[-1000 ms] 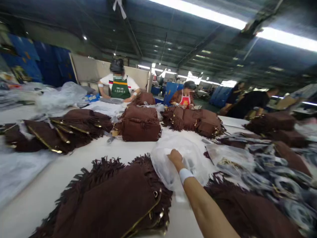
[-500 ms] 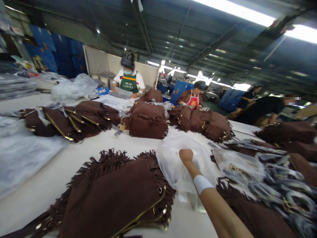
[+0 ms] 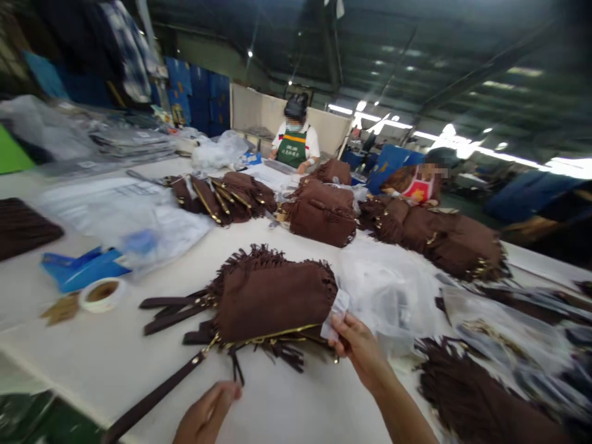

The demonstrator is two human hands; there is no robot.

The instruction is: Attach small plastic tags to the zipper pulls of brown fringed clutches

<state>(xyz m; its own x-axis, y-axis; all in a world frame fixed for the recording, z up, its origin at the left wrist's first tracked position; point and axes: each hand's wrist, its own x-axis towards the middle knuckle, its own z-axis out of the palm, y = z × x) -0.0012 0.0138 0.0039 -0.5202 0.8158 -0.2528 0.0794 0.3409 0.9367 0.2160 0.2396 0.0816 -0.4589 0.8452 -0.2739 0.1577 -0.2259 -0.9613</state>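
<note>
Since the frame half a second ago, seen from the head camera, the right hand (image 3: pixel 363 351) has left the clear plastic bag (image 3: pixel 391 277) and come to the near right corner of the brown fringed bag (image 3: pixel 272 299), a small white packet (image 3: pixel 337 311) now pinched between thumb and fingers. The left hand (image 3: pixel 208 410) has entered the view, and the camera has swung left. I take it that the work has passed from the plastic bag to the fringed one, the packet probably taken from the former.

Read as a dial centred on the fringed bag, which lies flat on the white table (image 3: pixel 272 413), the right hand is at four o'clock and the left at seven. The left fingers are curled close together beside a dark fringe strand (image 3: pixel 237 367); I cannot tell whether they grip it.

At three o'clock, just beside it, the plastic bag has pale contents too hazy to name. Further out that way, a second clear bag (image 3: pixel 531 320) holds gold-coloured chains (image 3: pixel 490 336). At ten o'clock something blue blurs through plastic wrapping (image 3: pixel 161 225). What the fringed bag contains is hidden.
</note>
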